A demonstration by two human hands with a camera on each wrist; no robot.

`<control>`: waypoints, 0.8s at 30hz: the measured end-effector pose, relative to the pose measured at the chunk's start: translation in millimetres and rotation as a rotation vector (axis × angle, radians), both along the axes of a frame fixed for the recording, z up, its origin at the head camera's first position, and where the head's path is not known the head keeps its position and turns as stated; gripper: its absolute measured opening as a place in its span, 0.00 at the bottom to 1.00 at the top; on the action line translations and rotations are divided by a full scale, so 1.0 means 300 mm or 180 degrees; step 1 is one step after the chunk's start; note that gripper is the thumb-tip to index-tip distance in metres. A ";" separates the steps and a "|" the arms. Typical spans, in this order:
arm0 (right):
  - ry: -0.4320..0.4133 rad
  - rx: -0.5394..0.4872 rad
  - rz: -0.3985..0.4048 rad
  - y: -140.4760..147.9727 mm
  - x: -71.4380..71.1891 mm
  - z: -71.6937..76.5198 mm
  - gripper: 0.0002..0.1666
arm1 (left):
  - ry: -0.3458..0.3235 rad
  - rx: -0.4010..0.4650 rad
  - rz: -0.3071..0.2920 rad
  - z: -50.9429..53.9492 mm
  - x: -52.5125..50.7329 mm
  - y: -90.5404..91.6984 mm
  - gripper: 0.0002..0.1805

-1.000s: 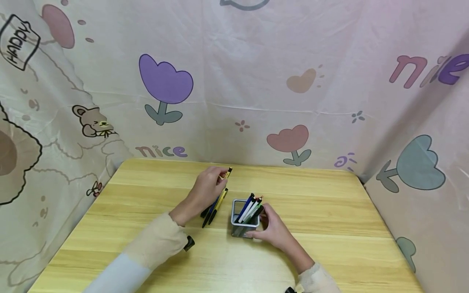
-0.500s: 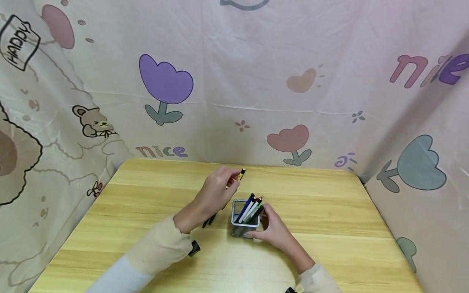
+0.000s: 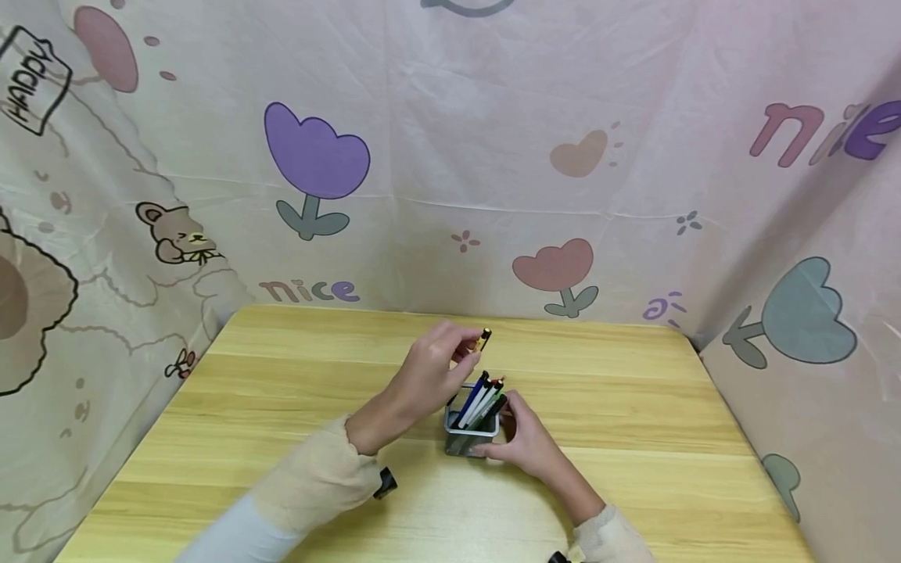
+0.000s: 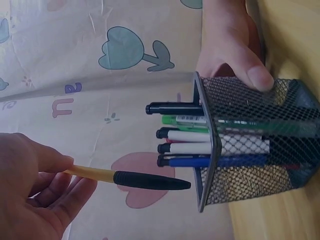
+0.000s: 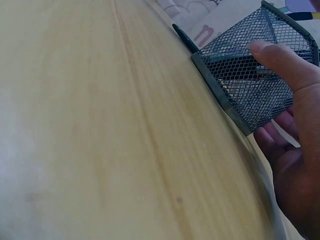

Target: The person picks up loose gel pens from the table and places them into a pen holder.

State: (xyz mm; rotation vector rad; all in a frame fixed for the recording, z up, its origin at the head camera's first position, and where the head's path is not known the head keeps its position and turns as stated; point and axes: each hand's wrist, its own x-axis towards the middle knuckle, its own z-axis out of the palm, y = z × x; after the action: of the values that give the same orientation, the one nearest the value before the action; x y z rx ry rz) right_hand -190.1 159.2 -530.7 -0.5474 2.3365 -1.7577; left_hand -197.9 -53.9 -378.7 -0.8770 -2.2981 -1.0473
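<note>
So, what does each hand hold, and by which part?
The left hand pinches the yellow pen by its upper barrel; the right hand grips the mesh cup by its sides.

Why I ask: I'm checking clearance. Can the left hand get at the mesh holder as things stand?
Probably yes: the left hand, pinching a yellow pen, is close, and the right hand holds the mesh holder by its side, leaving its top unblocked.

Wood-grain bench (image 3: 633,407) stands with pale creased cloth (image 3: 450,148) behind and either side, printed with purple flower (image 3: 317,160), bear (image 3: 178,233), "nice" lettering (image 3: 321,292).
</note>
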 end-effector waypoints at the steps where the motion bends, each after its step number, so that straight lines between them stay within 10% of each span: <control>1: -0.0004 -0.0001 -0.0007 0.000 0.000 0.000 0.47 | 0.0007 0.0010 -0.0019 -0.003 0.001 0.004 0.13; 24: 0.0137 0.0002 0.0029 0.003 -0.003 -0.006 0.44 | -0.0346 -0.0153 -0.0058 -0.131 0.028 0.045 0.09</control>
State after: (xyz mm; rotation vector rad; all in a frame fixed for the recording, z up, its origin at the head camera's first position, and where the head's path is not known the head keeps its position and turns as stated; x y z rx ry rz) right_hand -191.0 160.2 -532.6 -0.6004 2.3590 -1.7585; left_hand -189.6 -40.5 -418.1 -0.8813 -2.4183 -1.0760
